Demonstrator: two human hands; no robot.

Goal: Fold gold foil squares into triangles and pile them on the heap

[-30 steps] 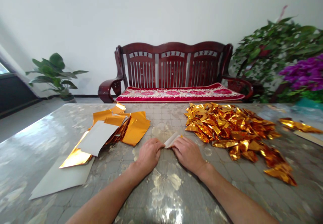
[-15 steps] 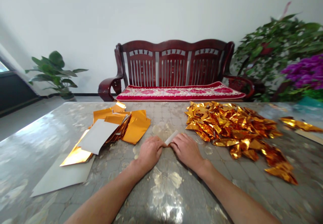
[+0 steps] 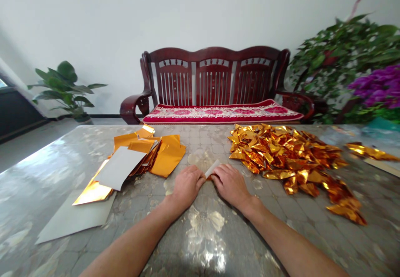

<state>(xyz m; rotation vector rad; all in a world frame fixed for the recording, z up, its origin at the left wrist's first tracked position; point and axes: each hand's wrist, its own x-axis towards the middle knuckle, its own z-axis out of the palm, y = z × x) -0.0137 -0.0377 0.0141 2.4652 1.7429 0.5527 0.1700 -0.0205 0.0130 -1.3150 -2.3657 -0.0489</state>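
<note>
A small piece of foil paper [image 3: 212, 168], whitish on the side that shows with a sliver of gold at its lower edge, is pinched between my two hands over the middle of the table. My left hand [image 3: 188, 184] is closed on its left end, thumb and fingertips together. On the right end, my right hand [image 3: 230, 184] grips it with bent fingers. Most of the sheet is hidden under the fingers. Left of my hands lies a loose stack of gold foil sheets [image 3: 168, 156], with one sheet white side up [image 3: 121, 166] on top.
A heap of folded gold foil pieces [image 3: 281, 148] spreads to the right. A pale flat sheet [image 3: 76, 216] lies at the left under the stack. Clear plastic [image 3: 340, 134] is at the far right. Beyond the patterned table [image 3: 200, 243] stand a wooden bench [image 3: 214, 83] and plants [image 3: 67, 87].
The view has shifted very slightly. Both hands stay almost in place, with the fingers moving a little on the foil paper, whose visible white strip looks narrower.
</note>
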